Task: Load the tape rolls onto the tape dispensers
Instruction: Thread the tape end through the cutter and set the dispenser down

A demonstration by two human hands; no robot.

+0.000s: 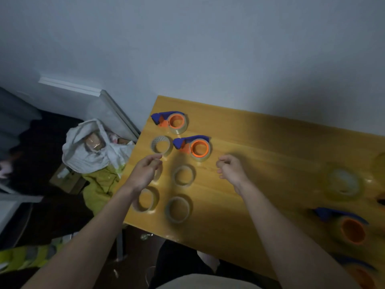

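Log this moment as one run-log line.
left hand: over loose rolls, empty | right hand: curled, empty | two dispensers loaded at far-left | table

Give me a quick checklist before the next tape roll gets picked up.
1. Left hand free of any load: ok, fingers loosely curled, no grip on anything.
2. Right hand free: ok, nothing held.
3. Loose rolls in reach: ok, nearest loose roll lies flat between the hands.
4. Far dispenser loaded: ok, tape sits round its orange hub.
5. Near dispenser loaded: ok, likewise.
6. Empty dispenser available: cannot tell, the blurred dispenser at right seems loaded.
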